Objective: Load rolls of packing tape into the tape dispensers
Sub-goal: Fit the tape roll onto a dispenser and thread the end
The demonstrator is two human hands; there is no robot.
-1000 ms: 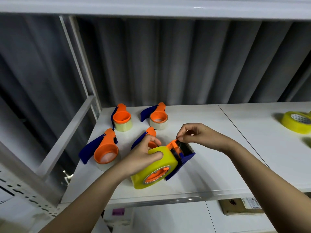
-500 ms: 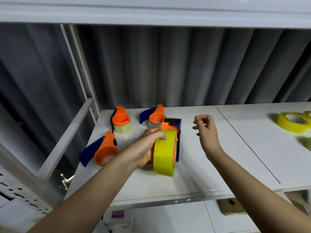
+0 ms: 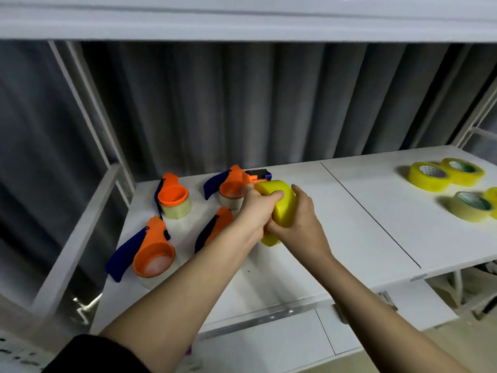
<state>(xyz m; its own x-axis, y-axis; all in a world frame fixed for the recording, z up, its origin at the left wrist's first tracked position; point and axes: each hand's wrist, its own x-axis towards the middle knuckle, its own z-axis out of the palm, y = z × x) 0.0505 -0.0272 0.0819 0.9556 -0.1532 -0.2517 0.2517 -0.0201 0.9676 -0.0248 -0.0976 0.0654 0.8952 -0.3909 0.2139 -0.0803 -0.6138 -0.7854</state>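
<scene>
Yellow tape roll (image 3: pixel 282 203) sits upright just above the white shelf (image 3: pixel 349 238), both forearms reaching in; left hand (image 3: pixel 256 208) curls over its top, right hand (image 3: pixel 298 219) cups its side.

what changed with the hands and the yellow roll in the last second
The right hand, which let go of the blue cutter end and hung free half a second ago, now grips the yellow tape roll in its orange dispenser. The left hand held it throughout, turning it upright. The four other orange dispensers, such as the nearest, stayed put.
</scene>
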